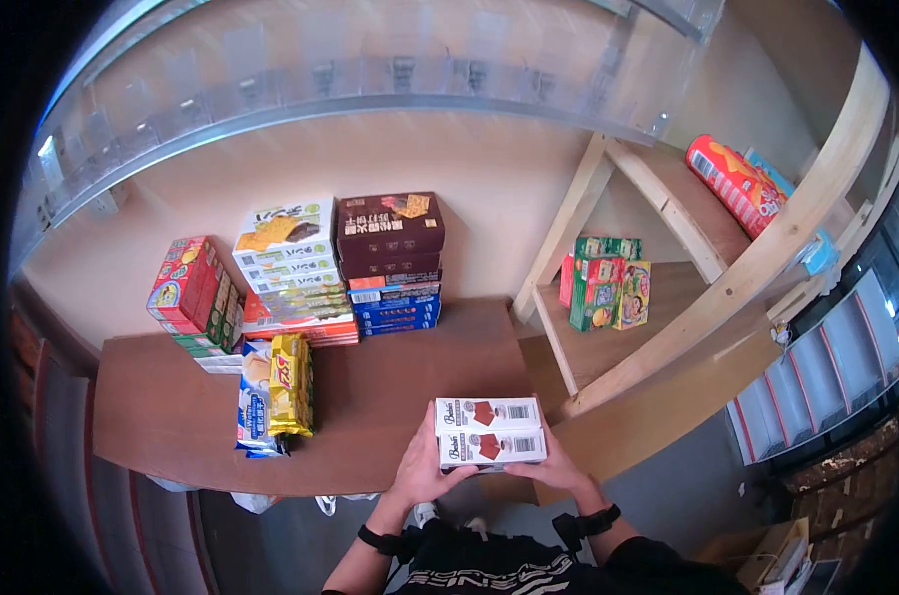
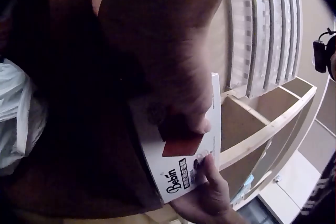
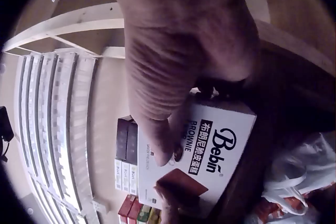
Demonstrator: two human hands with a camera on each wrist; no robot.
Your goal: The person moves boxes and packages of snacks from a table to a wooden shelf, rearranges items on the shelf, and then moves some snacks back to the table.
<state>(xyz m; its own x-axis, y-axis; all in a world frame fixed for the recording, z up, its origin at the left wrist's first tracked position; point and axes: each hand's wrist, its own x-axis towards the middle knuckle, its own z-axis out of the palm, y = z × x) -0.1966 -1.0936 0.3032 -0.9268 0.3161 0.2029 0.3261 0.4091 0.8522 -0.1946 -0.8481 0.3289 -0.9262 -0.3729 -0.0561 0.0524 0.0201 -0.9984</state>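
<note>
Two white Bebin brownie boxes [image 1: 492, 448] are held together in front of my body, one just beyond the other in the head view. My left hand [image 1: 421, 466] grips them from the left side, its thumb along the near face. From the right side my right hand [image 1: 560, 468] grips the same boxes. In the left wrist view, the thumb of the left hand [image 2: 184, 77] lies over the brownie picture on a box face. The right wrist view shows the right hand [image 3: 194, 50] with its thumb on the printed face of a white box [image 3: 226, 121].
A brown table [image 1: 400, 377] bears stacked cracker boxes [image 1: 390, 223], red and green boxes [image 1: 191, 288], and yellow and blue snack packs [image 1: 291, 382]. To the right, a wooden shelf [image 1: 667, 203] holds more boxes and a red can [image 1: 737, 183]. A clear plastic rack [image 1: 370, 84] hangs above.
</note>
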